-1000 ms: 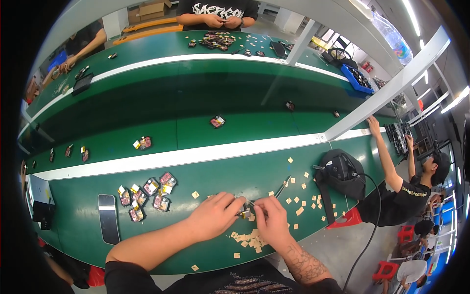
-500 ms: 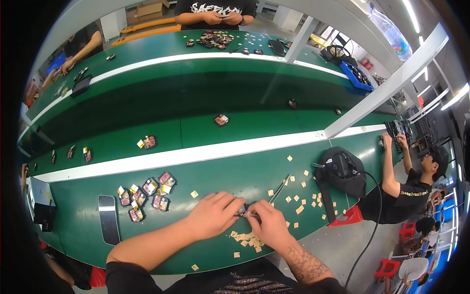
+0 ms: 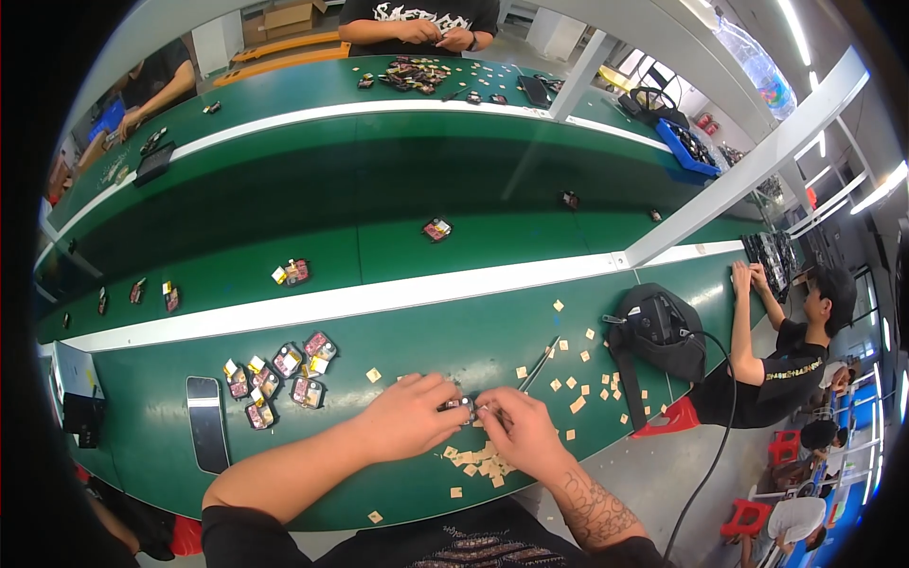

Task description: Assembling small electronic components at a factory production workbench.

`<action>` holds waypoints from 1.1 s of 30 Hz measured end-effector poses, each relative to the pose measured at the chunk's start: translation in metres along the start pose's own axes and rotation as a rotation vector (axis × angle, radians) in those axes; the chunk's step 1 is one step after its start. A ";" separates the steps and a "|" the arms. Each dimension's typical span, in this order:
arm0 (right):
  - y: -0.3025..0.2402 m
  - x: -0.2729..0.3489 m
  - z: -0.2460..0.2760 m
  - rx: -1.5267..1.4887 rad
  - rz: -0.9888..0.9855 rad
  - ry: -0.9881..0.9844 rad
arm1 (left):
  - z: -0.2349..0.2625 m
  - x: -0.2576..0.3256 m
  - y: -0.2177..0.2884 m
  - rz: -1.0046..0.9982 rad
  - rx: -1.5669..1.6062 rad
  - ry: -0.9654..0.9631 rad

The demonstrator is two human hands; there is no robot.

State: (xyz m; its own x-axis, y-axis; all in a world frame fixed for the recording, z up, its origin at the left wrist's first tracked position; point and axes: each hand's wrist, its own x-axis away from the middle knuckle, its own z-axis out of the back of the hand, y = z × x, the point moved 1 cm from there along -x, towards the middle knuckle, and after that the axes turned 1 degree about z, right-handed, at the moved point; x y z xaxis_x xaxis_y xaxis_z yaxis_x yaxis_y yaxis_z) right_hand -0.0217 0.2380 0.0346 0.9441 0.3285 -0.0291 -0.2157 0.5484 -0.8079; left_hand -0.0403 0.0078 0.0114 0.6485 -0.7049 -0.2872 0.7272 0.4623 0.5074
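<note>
My left hand (image 3: 407,417) is closed around a small dark electronic module (image 3: 460,405), whose right end shows past the fingertips. Beside that end, my right hand (image 3: 519,428) is pinched; whatever sits between its fingertips is too small to make out. Below the hands lies a loose pile of small tan square pieces (image 3: 485,466). A pair of tweezers (image 3: 540,363) rests on the green table beyond my right hand, with more tan squares scattered around it. To the left of my left hand, several similar modules (image 3: 288,360) with yellow tabs are grouped together.
A dark phone (image 3: 207,424) lies at the left, near a white box (image 3: 76,383). On the right is a black bag (image 3: 660,327) with a cable. Past the white rail (image 3: 379,295), modules sit on a green belt (image 3: 360,251). Co-workers sit opposite and at the right.
The module in my left hand shows more now, and my right fingers have shifted slightly at its end. Modules on the belt have moved a little to the right.
</note>
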 end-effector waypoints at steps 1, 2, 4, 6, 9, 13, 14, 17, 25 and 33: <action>0.001 0.000 0.002 0.000 0.000 0.001 | 0.000 0.000 0.001 -0.013 -0.045 -0.006; 0.003 0.001 0.004 -0.001 -0.002 -0.040 | 0.000 0.000 0.002 -0.026 -0.090 -0.012; 0.004 0.003 0.008 -0.004 -0.004 -0.083 | -0.002 0.000 0.004 -0.021 -0.096 -0.013; 0.001 0.004 0.013 -0.032 -0.047 -0.119 | -0.002 0.001 0.004 -0.013 -0.100 -0.015; 0.002 0.005 0.018 -0.029 -0.058 -0.155 | -0.001 0.001 0.005 -0.049 -0.166 -0.045; 0.000 0.006 0.020 -0.026 -0.065 -0.163 | -0.001 0.001 0.005 -0.055 -0.182 -0.051; -0.001 0.007 0.019 0.019 -0.015 -0.133 | -0.002 0.000 0.005 -0.053 -0.179 -0.052; -0.004 0.007 0.014 0.118 0.072 -0.088 | -0.001 0.001 0.006 -0.056 -0.184 -0.055; -0.010 0.003 -0.003 0.291 0.150 -0.037 | -0.002 0.001 0.004 -0.066 -0.210 -0.038; -0.006 0.003 -0.011 0.248 0.116 -0.038 | -0.005 0.002 0.004 -0.063 -0.191 -0.005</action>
State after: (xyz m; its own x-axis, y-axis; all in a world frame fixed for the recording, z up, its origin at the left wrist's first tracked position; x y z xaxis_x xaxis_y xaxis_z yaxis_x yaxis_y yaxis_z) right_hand -0.0147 0.2279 0.0327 0.9004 0.4262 -0.0871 -0.3809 0.6756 -0.6313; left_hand -0.0355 0.0111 0.0084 0.5998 -0.7381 -0.3090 0.7959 0.5105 0.3254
